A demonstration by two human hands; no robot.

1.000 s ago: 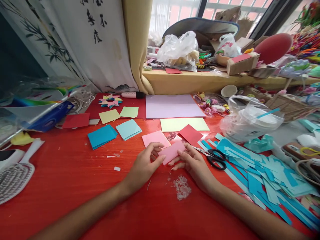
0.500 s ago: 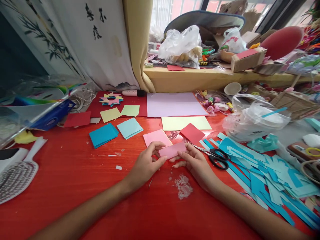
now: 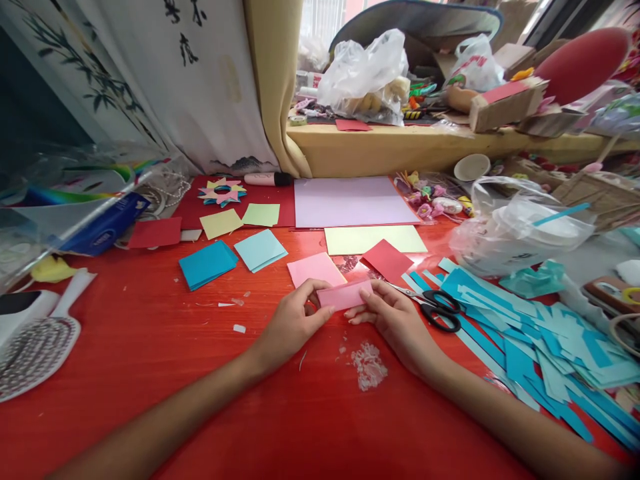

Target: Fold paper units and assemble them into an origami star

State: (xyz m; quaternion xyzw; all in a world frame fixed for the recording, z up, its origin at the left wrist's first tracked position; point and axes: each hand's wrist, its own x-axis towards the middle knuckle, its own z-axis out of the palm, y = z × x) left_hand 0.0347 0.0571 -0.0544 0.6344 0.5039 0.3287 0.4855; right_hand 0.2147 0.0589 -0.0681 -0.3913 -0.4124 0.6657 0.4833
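A folded pink paper (image 3: 344, 297) is stretched between my two hands, a little above the red table. My left hand (image 3: 300, 310) pinches its left end between thumb and fingers. At the other end, my right hand (image 3: 387, 310) grips it, the thumb on the near face. Just behind lies a pink paper square (image 3: 315, 270), with a red paper square (image 3: 387, 260) to its right. Black-handled scissors (image 3: 437, 310) rest beside my right hand, their blades partly behind its fingers. Below the hands is a small heap of clear scraps (image 3: 369, 367).
Blue paper strips (image 3: 530, 333) cover the right side. Blue (image 3: 208, 265) and light blue squares (image 3: 261, 251) lie left of the hands, near a folded paper ring (image 3: 223, 192). A lilac sheet (image 3: 350, 202) lies behind; a hairbrush (image 3: 43, 347) is far left.
The pink paper is tilted differently, and a fold line now shows along its upper edge. Both hands keep their hold; the camera view has tipped slightly downward.
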